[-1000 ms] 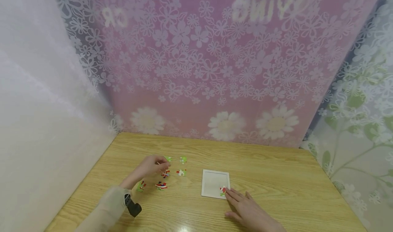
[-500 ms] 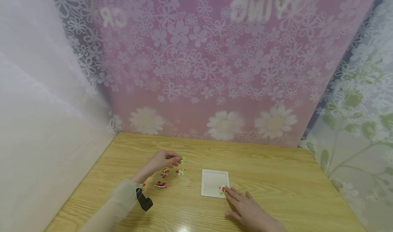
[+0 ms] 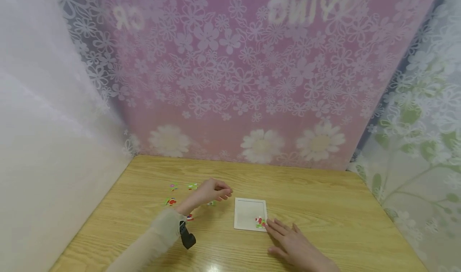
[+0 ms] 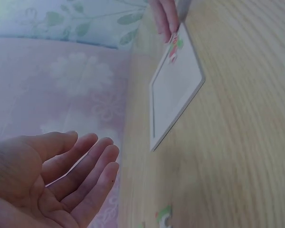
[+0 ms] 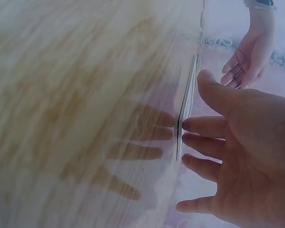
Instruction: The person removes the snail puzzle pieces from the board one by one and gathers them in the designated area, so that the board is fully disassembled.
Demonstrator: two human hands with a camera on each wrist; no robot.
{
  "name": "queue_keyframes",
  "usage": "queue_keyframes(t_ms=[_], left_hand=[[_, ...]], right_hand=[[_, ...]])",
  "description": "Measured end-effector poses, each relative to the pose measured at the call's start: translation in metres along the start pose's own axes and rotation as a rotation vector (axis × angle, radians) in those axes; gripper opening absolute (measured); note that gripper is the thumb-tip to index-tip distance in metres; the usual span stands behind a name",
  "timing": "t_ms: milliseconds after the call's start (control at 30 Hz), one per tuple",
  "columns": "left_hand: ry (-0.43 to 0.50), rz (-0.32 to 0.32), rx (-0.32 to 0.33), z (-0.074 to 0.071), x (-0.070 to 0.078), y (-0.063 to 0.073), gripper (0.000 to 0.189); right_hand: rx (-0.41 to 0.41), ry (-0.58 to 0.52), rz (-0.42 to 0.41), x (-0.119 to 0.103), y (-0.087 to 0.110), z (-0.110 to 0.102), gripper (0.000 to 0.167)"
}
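My left hand hovers above the table, left of a shallow white puzzle tray. In the left wrist view that hand has loosely bent fingers, and nothing shows between them. A red, white and green jigsaw piece lies in the tray's near right corner. Fingertips of my right hand touch the tray's right edge near that piece. Seen from the right wrist, the right hand has straight, spread fingers against the thin tray edge.
Several loose jigsaw pieces lie left of the tray, among them a green and white piece, a red and green piece and a red and blue piece. The left forearm partly covers the group. A flowered curtain hangs behind the wooden table.
My left hand has moved right, from over the loose pieces toward the tray. The right hand stays at the tray's edge, and the piece in the corner shows a little more.
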State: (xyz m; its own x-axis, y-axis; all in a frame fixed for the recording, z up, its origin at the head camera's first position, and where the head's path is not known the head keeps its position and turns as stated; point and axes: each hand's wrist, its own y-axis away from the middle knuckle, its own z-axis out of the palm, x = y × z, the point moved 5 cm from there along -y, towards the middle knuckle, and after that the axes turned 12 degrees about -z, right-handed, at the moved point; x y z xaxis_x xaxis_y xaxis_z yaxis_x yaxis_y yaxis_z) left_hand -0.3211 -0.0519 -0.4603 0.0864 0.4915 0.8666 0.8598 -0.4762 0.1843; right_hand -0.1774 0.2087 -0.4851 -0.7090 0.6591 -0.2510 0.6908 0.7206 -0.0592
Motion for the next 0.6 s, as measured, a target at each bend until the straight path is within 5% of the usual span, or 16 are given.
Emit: queue_keyframes(t_ms=[600], left_hand=[[-0.034, 0.013, -0.068, 0.063, 0.012, -0.018, 0.025]], right_hand=[[-0.014, 0.019, 0.026, 0.005, 0.0, 0.004, 0.069]])
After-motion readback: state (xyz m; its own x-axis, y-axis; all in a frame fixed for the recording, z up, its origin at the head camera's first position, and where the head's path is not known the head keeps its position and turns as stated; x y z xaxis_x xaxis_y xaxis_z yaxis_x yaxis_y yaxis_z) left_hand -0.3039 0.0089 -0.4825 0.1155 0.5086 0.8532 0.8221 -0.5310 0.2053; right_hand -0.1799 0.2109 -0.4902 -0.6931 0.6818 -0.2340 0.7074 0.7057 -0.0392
